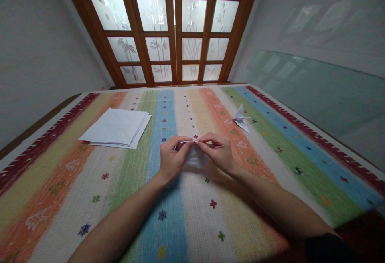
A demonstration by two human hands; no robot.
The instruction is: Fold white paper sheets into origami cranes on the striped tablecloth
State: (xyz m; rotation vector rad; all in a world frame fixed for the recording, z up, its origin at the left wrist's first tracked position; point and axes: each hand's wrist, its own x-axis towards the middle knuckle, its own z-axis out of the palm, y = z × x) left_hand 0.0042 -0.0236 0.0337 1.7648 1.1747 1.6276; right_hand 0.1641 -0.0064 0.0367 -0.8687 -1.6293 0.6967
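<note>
My left hand and my right hand meet over the middle of the striped cloth. Between them they pinch a small piece of folded white paper. Thumbs and forefingers of both hands are closed on its top edge, and the rest of the paper hangs between the palms, partly hidden. The paper is lifted slightly above the cloth.
A stack of white paper sheets lies on the cloth at the left. A finished folded paper figure sits at the far right. A wooden door with frosted glass panes stands beyond the far edge. Walls close in on both sides.
</note>
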